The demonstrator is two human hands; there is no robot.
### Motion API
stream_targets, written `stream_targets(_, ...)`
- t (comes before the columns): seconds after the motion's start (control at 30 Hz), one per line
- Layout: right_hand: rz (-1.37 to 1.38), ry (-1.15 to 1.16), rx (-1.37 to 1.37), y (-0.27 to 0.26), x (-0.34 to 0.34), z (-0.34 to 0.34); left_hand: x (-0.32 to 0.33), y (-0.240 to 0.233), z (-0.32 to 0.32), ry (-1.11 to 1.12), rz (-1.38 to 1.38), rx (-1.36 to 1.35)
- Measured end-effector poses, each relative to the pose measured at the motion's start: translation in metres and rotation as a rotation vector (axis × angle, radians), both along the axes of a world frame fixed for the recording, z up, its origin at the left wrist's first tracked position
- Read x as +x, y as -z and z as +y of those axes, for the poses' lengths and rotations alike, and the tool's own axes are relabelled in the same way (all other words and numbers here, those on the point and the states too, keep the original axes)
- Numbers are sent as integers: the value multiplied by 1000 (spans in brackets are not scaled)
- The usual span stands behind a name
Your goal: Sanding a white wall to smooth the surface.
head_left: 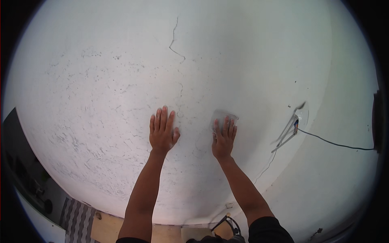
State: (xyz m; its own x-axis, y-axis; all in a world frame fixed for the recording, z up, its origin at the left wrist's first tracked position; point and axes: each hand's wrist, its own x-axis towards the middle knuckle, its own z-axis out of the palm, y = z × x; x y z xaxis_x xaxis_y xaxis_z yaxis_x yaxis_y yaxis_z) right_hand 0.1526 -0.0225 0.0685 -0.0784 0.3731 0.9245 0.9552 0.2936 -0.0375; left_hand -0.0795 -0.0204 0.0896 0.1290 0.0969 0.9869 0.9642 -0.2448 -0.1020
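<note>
A white painted wall [121, 100] stretches before me, covered in dark scuffs, chips and fine cracks on its left side. My left hand [161, 130] lies flat on it, fingers spread and nothing held. To the right, my right hand [224, 138] presses a thin grey sheet [219, 114], possibly sandpaper, flat to the wall. The sheet's upper edge and corners show beyond the fingertips, while the palm hides its lower part. Pale dust seems to mark the thumb side of that hand. A jagged crack [173, 39] runs down the wall above my hands.
A metal bracket [285, 136] juts from the wall at right, with a dark cable [334, 141] running to a dark-edged object [377, 121]. Below stands a chair [226, 226], near a grey patterned mat [77, 217] on the floor. A dark opening [27, 170] lies at left.
</note>
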Motion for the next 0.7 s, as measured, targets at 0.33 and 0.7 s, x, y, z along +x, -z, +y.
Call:
stream_targets(0.33, 35, -24, 134, -66, -21, 6, -6, 5, -1, 1, 4, -11)
stream_targets(0.7, 64, 2, 251, -124, -22, 12, -2, 7, 4, 22, 19, -30)
